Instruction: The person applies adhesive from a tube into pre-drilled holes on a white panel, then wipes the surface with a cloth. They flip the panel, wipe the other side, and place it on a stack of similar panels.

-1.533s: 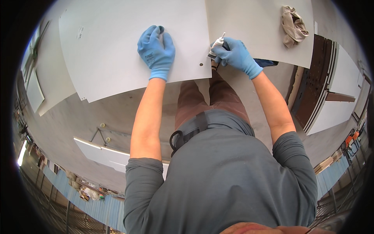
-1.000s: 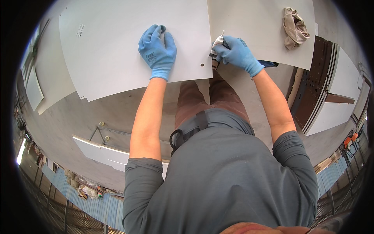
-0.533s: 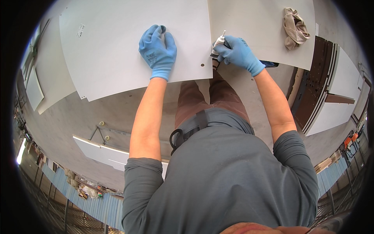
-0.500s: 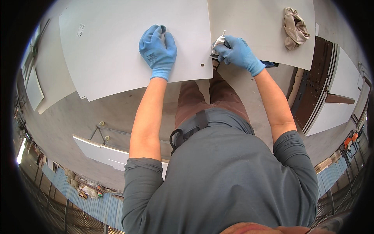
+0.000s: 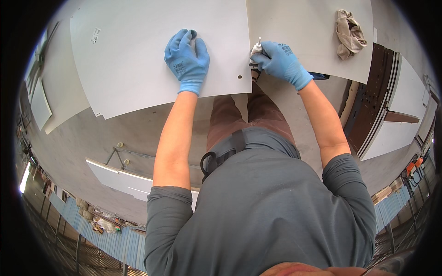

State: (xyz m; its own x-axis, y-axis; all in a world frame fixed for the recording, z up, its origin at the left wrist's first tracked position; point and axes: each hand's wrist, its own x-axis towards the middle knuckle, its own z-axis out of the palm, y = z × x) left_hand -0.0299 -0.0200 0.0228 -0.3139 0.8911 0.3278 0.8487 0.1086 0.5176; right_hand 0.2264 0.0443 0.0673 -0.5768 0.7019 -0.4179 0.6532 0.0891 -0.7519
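Note:
A large pale grey-white panel (image 5: 119, 69) lies in front of me on the left. My left hand (image 5: 186, 60), in a blue glove, rests on it with the fingers bent and the thumb apart; nothing shows in its grip. My right hand (image 5: 278, 62), gloved alike, is closed around a small white squeeze bottle (image 5: 256, 48) with a thin nozzle pointing away from me. The bottle is at the panel's right edge, and my fingers hide its lower part. Near the panel's front right corner is a small dark round spot (image 5: 240, 77).
A second pale panel (image 5: 304, 27) lies on the right, with a crumpled beige cloth (image 5: 350, 34) on it. Farther right stand stacked brown and white panels (image 5: 377, 96). Behind me is a wheeled rack (image 5: 124, 156) with white boards. My legs are close to the front edge.
My right hand has shifted slightly to the left with the bottle, whose nozzle is now more upright in the picture. The left hand has stayed in place.

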